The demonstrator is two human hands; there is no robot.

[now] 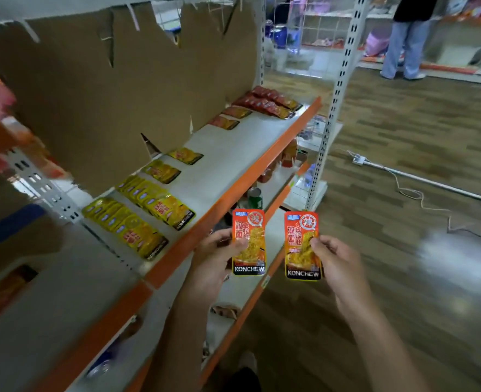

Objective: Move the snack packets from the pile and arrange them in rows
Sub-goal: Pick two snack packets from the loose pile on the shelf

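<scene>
two red snack packets fill the middle of my head view, one in each hand, both upright with their fronts toward me. the left hand (215, 260) pinches the left packet (249, 242) at its left edge, thumb across the front and fingers curled behind. the right hand (337, 265) pinches the right packet (302, 246) at its right edge in the same way. each packet is a flat red-orange pouch with a blue tag at the top left, a round red-and-white seal at the top right, large chinese characters, a picture of yellow strips, and a black band at the bottom reading konchew. the two packets sit side by side, apart, in front of the orange edge (242, 181) of the white shelf (228, 154).

on the shelf i count two overlapping rows of yellow packets (140, 219) near me, then two single yellow packets (163, 171) further along, lying apart. past a bare stretch lie two single red packets (224, 122) and, at the far end, two overlapping rows of red packets (267, 102). i cannot count the pouches within the rows. torn brown cardboard (114, 89) backs the shelf. a second person's legs (403, 49) stand in the far aisle, and a white cable (409, 190) trails over the wood floor.
</scene>
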